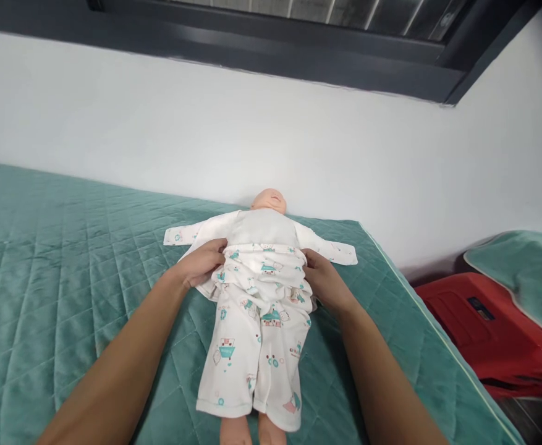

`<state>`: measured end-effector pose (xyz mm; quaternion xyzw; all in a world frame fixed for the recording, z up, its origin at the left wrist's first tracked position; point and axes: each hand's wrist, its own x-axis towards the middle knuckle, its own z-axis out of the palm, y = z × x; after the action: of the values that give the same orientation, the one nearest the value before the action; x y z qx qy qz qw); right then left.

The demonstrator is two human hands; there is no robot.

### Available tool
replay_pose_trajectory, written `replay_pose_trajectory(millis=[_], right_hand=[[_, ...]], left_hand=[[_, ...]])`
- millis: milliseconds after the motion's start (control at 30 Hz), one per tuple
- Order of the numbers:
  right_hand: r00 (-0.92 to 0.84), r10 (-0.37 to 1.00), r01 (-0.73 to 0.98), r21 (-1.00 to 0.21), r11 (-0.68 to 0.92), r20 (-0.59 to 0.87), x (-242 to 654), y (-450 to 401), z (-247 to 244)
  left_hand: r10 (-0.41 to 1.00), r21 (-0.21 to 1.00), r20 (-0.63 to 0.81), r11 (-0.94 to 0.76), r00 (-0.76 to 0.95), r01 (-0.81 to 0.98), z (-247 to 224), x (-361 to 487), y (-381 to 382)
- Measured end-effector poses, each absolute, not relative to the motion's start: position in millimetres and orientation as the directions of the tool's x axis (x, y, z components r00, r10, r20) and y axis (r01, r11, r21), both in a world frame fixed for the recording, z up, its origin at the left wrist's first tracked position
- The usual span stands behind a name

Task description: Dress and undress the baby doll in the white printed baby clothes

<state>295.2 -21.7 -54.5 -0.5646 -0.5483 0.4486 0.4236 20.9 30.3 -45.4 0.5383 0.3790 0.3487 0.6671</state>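
Note:
A baby doll [269,200] lies on its back, head toward the wall and feet toward me. It wears white printed pants [261,334], whose waistband sits high over its belly. A white long-sleeved top [264,227] covers the chest, with both sleeves spread outward. My left hand [204,262] pinches the waistband's left side, its fingertips closed on the cloth. On the right side of the waistband, my right hand [324,278] has its fingers closed at the edge, partly tucked behind the fabric.
A green quilted cover [76,278] lies under the doll. Behind it rises a white wall [206,130] with a dark window frame [271,46]. At the right, a red plastic object [493,334] stands beside green cloth [525,272].

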Motion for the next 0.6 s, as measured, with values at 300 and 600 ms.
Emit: replay_pose_trajectory(millis=[300, 600], right_hand=[[-0.110, 0.987, -0.112, -0.985, -0.133, -0.121, 301.4, -16.9, -58.3], [0.003, 1.000, 0.377, -0.926, 0.027, 0.030, 297.6, -15.5, -62.9]], left_hand=[[0.828, 0.923, -0.156, 0.317, 0.539, -0.220, -53.8, 15.4, 36.6], [0.887, 0.953, 0.009, -0.148, 0.462, 0.265, -38.6, 21.1, 27.9]])
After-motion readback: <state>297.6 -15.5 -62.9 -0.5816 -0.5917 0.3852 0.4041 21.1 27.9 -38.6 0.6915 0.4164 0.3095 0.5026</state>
